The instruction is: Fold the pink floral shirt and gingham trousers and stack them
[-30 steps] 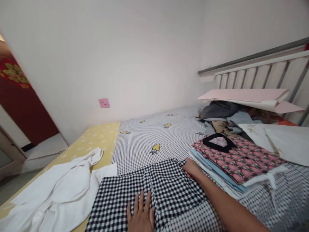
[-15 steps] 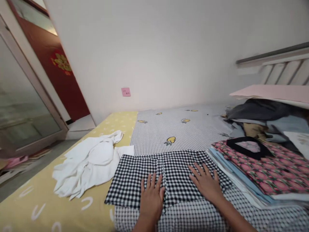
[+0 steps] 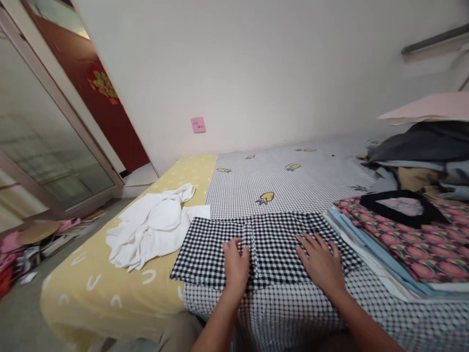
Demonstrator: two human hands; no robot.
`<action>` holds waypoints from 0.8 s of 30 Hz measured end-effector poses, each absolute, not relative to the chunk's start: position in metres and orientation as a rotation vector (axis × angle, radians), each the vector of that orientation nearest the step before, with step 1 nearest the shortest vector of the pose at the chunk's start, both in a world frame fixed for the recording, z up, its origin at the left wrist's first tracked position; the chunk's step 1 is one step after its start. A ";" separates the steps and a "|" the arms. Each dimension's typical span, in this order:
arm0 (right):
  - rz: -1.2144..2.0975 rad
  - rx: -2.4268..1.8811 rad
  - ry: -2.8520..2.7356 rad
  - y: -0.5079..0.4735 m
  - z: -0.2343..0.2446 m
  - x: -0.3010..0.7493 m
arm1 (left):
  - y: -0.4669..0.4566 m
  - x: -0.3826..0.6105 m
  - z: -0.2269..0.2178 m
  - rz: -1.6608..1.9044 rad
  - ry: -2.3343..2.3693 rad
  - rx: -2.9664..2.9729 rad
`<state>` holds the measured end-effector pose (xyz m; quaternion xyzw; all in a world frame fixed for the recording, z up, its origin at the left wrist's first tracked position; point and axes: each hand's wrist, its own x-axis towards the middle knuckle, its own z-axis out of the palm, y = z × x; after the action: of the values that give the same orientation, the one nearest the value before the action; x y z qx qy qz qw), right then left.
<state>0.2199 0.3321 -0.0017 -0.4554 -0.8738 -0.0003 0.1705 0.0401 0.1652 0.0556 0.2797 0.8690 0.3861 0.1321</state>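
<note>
Now, a spread right hand and curled left hand, grip unclear, touch black-and-white checked cloth; dragging could wrinkle it.

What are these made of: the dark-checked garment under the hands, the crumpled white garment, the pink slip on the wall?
Dark-checked garment: matte woven fabric, perhaps cotton; soft creases.
White garment: matte, soft cloth, fibre unclear; it slumps in folds.
Pink slip: probably matte paper; flat, with dark marks.
</note>
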 end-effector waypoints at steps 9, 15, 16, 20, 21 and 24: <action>0.017 -1.239 -2.423 0.337 -0.012 0.217 | 0.170 0.060 0.043 0.850 2.700 0.858; -0.009 -1.170 -2.403 0.337 -0.013 0.217 | 0.170 0.026 0.048 1.252 2.562 0.593; -0.020 -1.158 -2.398 0.337 -0.013 0.217 | 0.172 0.020 0.051 1.283 2.549 0.580; -0.049 -1.162 -2.396 0.337 -0.013 0.217 | 0.184 0.010 0.058 1.348 2.510 0.649; -0.056 -1.163 -2.394 0.337 -0.014 0.217 | 0.187 0.012 0.057 1.332 2.494 0.694; -0.076 -1.155 -2.376 0.340 -0.019 0.217 | 0.192 0.026 0.050 1.230 2.441 0.825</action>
<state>0.2169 0.3396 -0.0195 -0.4235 -0.8712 -0.0277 0.2466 0.0259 0.1917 0.0496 0.2861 0.8461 0.4265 0.1426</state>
